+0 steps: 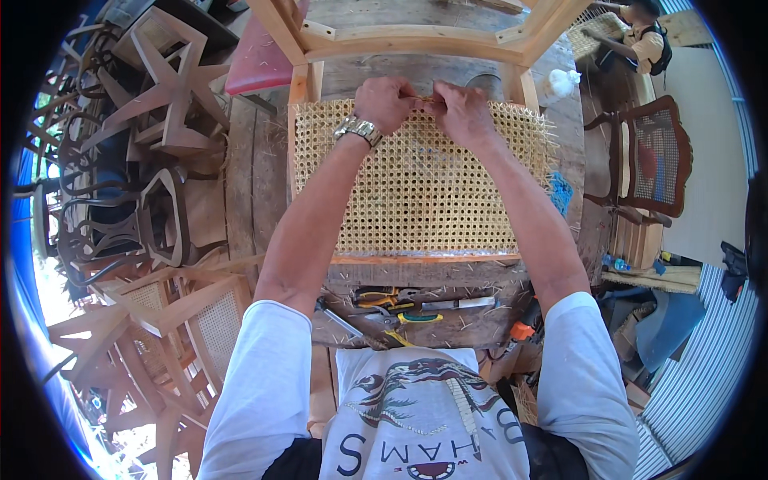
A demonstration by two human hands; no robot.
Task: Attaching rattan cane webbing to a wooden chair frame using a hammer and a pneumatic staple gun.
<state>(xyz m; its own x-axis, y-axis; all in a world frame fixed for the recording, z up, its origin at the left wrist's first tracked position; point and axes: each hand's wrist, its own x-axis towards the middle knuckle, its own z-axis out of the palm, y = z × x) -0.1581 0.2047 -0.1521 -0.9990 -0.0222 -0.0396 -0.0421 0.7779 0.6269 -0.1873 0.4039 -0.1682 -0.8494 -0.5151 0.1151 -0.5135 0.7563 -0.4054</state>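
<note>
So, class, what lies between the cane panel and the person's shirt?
In the head view, between the cane panel and the shirt: a wooden bench with hand tools, including yellow-and-black pliers.

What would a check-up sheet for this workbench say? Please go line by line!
Surface: wooden workbench, tools along its near side.
Work things: woven cane sheet lying across a wooden frame.
Clutter: yellow-and-black pliers, orange-and-black tool, white bottle.
Hands: left hand and right hand pinch a thin strand at the sheet's far edge.
Cables: nothing seen clearly.
Surroundings: wooden chair frames at left; another person at upper right.
</note>
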